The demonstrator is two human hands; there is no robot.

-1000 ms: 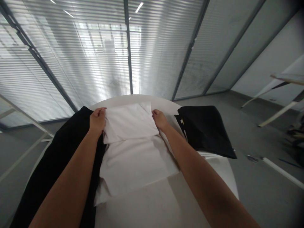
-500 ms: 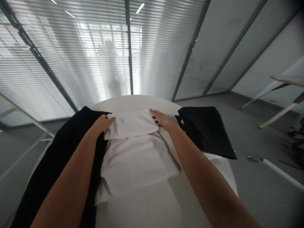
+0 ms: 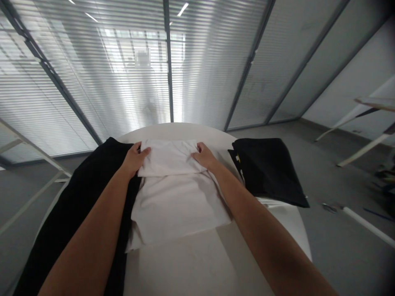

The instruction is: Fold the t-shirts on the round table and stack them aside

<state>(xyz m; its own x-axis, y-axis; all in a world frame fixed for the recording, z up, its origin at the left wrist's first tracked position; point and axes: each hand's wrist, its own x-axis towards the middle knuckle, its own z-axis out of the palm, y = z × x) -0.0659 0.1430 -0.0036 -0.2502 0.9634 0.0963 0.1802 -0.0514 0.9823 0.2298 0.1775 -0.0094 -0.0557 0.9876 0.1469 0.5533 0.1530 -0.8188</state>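
A white cloth garment (image 3: 179,201) lies on the white round table, its far part folded over toward me in a flat band. My left hand (image 3: 135,158) pinches the left edge of that folded band, thumb on top and fingers beneath. At the band's right edge, my right hand (image 3: 203,156) grips the fabric, thumb on top. Small creases run across the cloth between the hands. The exact kind of garment cannot be told. Black fabric (image 3: 83,185) lies beside it under my left forearm.
Folded black cloth (image 3: 268,168) with a small yellow mark rests at the right side of the table (image 3: 185,131), overhanging its edge. Glass panels with blinds (image 3: 197,74) stand behind. Pale metal frame legs (image 3: 31,144) are at left, more furniture legs (image 3: 359,150) at right.
The white garment has shifted slightly away from me, its near edge now farther off. My right thumb has come over onto the cloth's top, and the folded band has bunched slightly.
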